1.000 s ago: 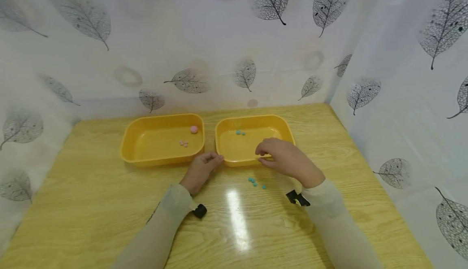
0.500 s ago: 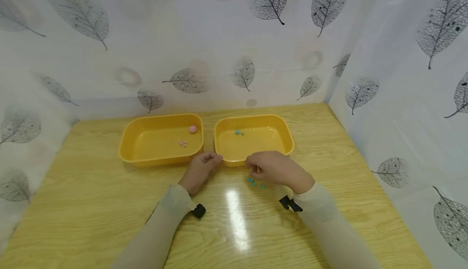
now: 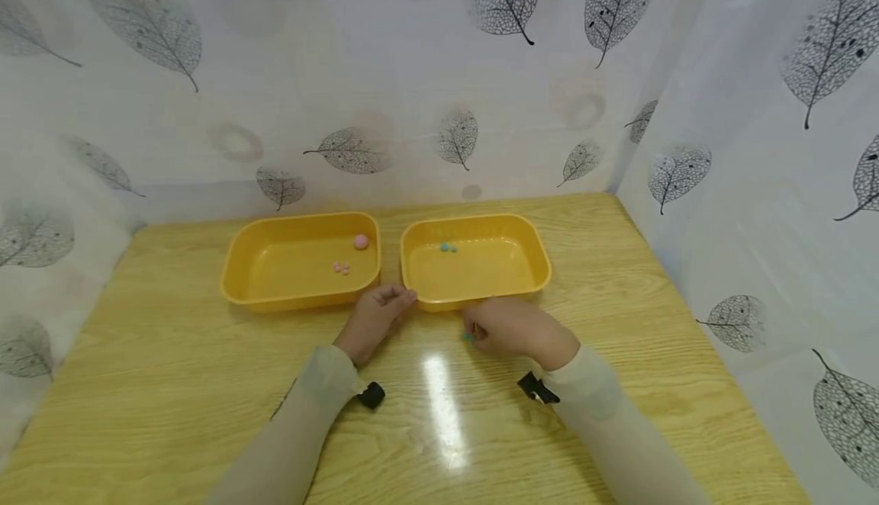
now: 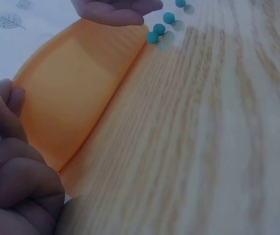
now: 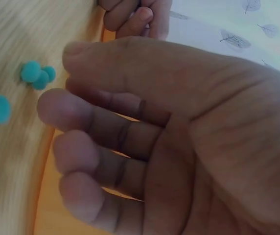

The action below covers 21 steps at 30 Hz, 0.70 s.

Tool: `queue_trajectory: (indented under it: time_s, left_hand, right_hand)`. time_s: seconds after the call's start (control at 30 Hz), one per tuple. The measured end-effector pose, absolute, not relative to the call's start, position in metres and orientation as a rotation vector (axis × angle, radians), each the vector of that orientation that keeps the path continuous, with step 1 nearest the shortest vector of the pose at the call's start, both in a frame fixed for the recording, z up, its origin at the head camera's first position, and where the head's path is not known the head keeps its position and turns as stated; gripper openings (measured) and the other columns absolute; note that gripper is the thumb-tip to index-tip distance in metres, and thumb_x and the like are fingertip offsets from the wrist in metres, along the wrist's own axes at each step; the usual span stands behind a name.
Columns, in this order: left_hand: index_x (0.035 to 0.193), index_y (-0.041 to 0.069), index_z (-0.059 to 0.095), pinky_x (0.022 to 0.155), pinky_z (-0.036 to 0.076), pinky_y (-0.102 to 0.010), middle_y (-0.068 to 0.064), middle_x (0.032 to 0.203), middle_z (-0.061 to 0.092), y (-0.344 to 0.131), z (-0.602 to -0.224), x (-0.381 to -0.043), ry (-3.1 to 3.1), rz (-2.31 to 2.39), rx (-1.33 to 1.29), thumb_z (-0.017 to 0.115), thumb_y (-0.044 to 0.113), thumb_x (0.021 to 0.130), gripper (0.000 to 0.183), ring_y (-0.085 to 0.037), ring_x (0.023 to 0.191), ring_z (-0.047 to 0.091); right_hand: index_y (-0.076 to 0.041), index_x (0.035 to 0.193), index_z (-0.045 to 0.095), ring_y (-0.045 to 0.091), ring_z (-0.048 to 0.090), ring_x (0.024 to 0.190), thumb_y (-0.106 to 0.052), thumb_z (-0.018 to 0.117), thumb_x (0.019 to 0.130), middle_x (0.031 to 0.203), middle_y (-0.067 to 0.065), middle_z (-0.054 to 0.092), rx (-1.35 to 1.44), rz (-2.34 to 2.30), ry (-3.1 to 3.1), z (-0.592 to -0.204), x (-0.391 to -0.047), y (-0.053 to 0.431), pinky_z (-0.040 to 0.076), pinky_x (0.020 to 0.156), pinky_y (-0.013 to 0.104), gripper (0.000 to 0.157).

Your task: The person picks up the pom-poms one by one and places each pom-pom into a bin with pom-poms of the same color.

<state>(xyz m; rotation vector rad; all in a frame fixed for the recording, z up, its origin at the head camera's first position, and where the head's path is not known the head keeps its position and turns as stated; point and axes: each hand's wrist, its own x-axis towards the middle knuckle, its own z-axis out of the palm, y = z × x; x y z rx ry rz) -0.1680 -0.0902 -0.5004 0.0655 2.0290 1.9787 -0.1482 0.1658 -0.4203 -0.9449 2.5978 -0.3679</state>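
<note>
My left hand (image 3: 374, 320) grips the left front corner of the smaller yellow tray (image 3: 474, 298); in the left wrist view its fingers (image 4: 5, 115) meet the tray's rim. Just in front of that tray, my right hand (image 3: 519, 331) hovers low with bent fingers, thumb and forefinger apart. Several small blue-green balls (image 5: 31, 72) lie on the table beside its fingertips, none between them. The head view has most of these balls hidden behind the hand, while the left wrist view shows the balls (image 4: 169, 18) in a loose row. Two more blue balls (image 3: 444, 247) sit inside the tray.
To the left stands a larger yellow tray (image 3: 302, 300), holding one bigger pink ball (image 3: 360, 242) and a few small pink ones (image 3: 341, 268). Leaf-patterned curtains (image 3: 412, 70) border the wooden table (image 3: 172, 383) at the back and sides.
My right hand has come down from above the smaller tray's front rim toward the blue-green balls on the table, moving left and nearer. My left hand stays at the tray's corner.
</note>
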Motion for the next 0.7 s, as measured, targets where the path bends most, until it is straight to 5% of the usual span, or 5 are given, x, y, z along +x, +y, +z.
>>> queue_trajectory:
  time_s: [0.23, 0.7]
  left_hand:
    - [0.102, -0.003, 0.067, 0.06, 0.037, -0.025, 0.002, 0.07, 0.049, -0.0908, -0.4994, -0.1668, 2.035, 1.97, 0.068, 0.069, 0.034, 0.101, 0.037, -0.014, 0.065, 0.043]
    - [0.103, -0.003, 0.067, 0.062, 0.038, -0.026, 0.002, 0.07, 0.05, -0.091, -0.4988, -0.1669, 2.04, 1.963, 0.06, 0.07, 0.035, 0.101, 0.038, -0.015, 0.067, 0.044]
  right_hand:
    - [-0.013, 0.081, 0.062, 0.009, 0.042, 0.064, -0.001, 0.07, 0.09, 0.068, -0.007, 0.045, -0.978, -0.332, 2.602, -0.4278, -0.1474, 0.1603, 0.038, 0.065, 0.025, 0.017]
    - [-0.015, 0.083, 0.066, 0.01, 0.046, 0.068, -0.002, 0.075, 0.09, 0.074, -0.006, 0.055, -0.976, -0.296, 2.621, -0.4316, -0.1485, 0.1558, 0.041, 0.066, 0.026, 0.017]
